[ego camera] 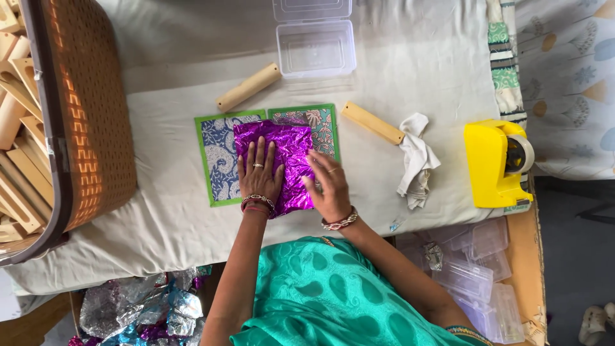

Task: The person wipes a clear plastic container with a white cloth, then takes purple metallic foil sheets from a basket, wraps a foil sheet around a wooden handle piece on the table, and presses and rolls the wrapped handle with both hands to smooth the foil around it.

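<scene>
Desk (397, 57): covered in a pale cloth, patterned fabric hanging past its right edge.

Purple foil sheet (286, 163): crinkled, shiny, lying near the middle of the desk over two green-bordered printed cards (218, 160). The left hand (259, 173) lies flat on it, fingers spread, grip open. The right hand (328, 186) presses the foil's right edge with open fingers, grasping nothing.

Two wooden blocks (248, 87) lie behind the cards, a white rag (416, 160) beside the right one. A yellow tape dispenser (496, 163) stands at the right edge.

Containers: a clear plastic box (316, 48), open and empty, at the far edge; a brown perforated basket (83, 109) at the left edge; wooden pieces (16, 128) beside it; clear boxes (477, 275) stacked at the near right corner.
</scene>
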